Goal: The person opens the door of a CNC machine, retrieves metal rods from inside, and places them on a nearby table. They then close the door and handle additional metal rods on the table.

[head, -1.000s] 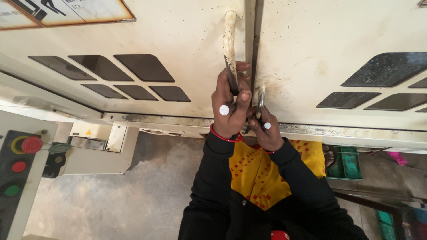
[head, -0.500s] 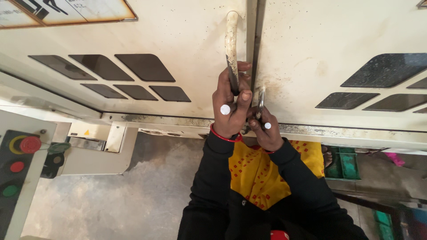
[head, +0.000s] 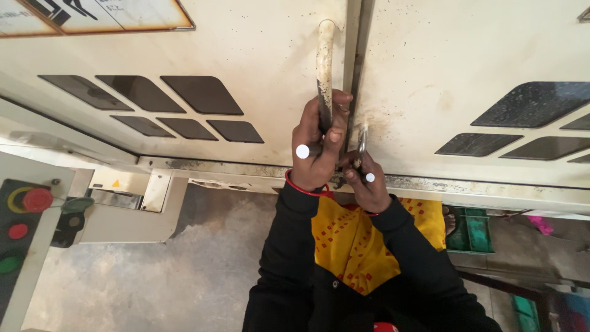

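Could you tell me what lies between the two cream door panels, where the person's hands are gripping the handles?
In the head view, a narrow dark vertical seam separates the left door from the right door; left hand grips the left handle, right hand the smaller right handle.

The left hand (head: pixel 313 154) is wrapped around the lower end of the worn vertical door handle (head: pixel 324 67) on the left cream cabinet door (head: pixel 184 55). The right hand (head: pixel 367 184), just beside it, pinches a small metal latch (head: pixel 361 144) at the seam against the right cabinet door (head: pixel 467 61); the latch may be a key, as detail is poor. A control panel (head: pixel 18 215) with red and green buttons sits lower left, above the concrete floor (head: pixel 172 276).
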